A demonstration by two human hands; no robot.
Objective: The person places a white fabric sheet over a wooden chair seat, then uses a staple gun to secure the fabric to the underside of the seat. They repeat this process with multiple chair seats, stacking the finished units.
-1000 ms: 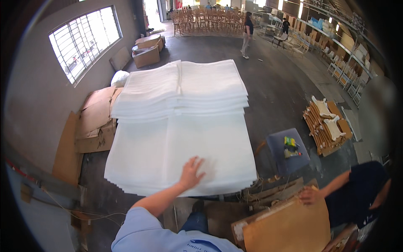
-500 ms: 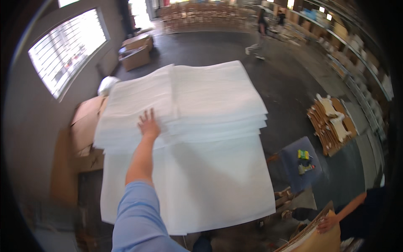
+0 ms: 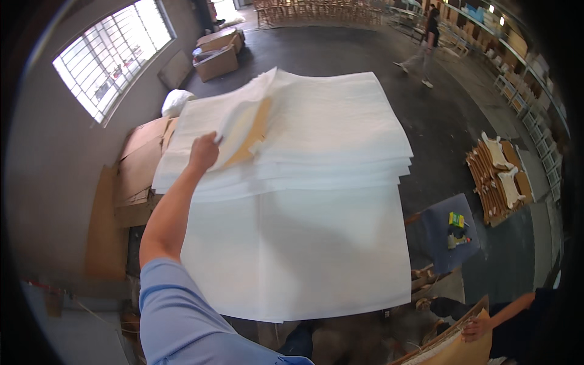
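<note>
My left hand point(image 3: 205, 151) is closed on the edge of a white, foam-like sheet point(image 3: 234, 112), on the left half of a broad stack. The sheet's right edge is raised and folded back toward the left. Beneath it a tan strip point(image 3: 250, 141) shows, whose material I cannot make out. To the right lies another white sheet point(image 3: 334, 115), flat, with several layered edges. Nearer to me, the lower white layer point(image 3: 328, 243) spreads out under a shadow. My right hand is out of view.
At the lower right another person's hand point(image 3: 476, 327) rests on a tan panel. A grey-blue padded surface point(image 3: 435, 237) holds a small green-and-yellow box point(image 3: 456, 219). Stacked wooden parts point(image 3: 486, 188) stand farther right; cardboard point(image 3: 143, 146) lies left. A person point(image 3: 426, 48) walks in the background.
My left hand lay spread on the stack and has now closed on a sheet's edge, lifting it leftward and baring the tan strip. The view has shifted; the distant person has moved on.
</note>
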